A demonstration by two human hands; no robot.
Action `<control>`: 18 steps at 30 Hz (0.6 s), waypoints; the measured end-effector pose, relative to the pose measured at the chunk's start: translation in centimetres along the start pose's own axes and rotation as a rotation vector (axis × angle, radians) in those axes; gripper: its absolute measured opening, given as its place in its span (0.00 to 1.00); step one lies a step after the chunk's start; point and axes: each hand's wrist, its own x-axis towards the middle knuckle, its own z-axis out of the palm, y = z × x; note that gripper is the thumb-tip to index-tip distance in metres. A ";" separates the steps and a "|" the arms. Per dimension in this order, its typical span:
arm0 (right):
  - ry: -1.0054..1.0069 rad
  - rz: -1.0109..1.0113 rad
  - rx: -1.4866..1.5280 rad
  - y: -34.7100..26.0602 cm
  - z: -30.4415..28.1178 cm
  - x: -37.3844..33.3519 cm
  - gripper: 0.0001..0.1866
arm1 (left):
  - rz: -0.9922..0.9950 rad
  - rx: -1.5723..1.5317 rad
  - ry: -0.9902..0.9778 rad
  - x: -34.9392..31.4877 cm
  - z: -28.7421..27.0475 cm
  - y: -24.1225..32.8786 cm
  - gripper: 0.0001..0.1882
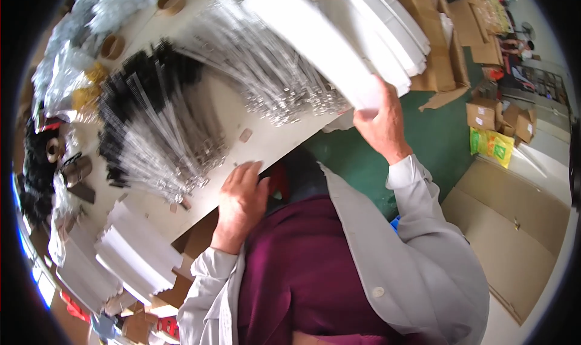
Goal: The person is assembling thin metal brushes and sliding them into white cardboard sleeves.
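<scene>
My right hand (pixel 381 124) grips the near end of a stack of long white flat cards (pixel 315 48) that reaches up over the table. My left hand (pixel 241 203) lies flat on the near edge of the white table (pixel 254 118), fingers spread, holding nothing. On the table in front of it lie fanned rows of clear-packed lanyards with metal clips (pixel 266 72) and a fan of black ones (pixel 151 115). More white card stacks (pixel 130 251) sit at the left of my left hand.
Tape rolls (pixel 112 46) and plastic bags (pixel 66 72) lie at the table's far left. Cardboard boxes (pixel 499 118), flat cardboard sheets (pixel 514 224) and a yellow bag (pixel 493 145) stand on the green floor (pixel 436 133) to the right.
</scene>
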 end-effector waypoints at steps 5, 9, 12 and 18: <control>-0.380 -0.242 0.184 -7.7 1.6 -0.7 0.39 | 0.236 0.214 -0.040 2.3 -2.8 3.4 0.36; -0.593 -0.358 0.213 -11.3 2.0 -1.1 0.39 | 0.172 0.376 -0.055 1.6 -2.4 1.4 0.42; -0.618 -0.492 0.200 -12.3 2.8 -1.2 0.38 | 0.192 0.425 -0.064 1.1 -2.5 0.4 0.45; -0.630 -0.624 0.217 -13.8 4.4 -1.9 0.38 | 0.112 0.316 -0.141 -0.3 -3.1 -0.8 0.44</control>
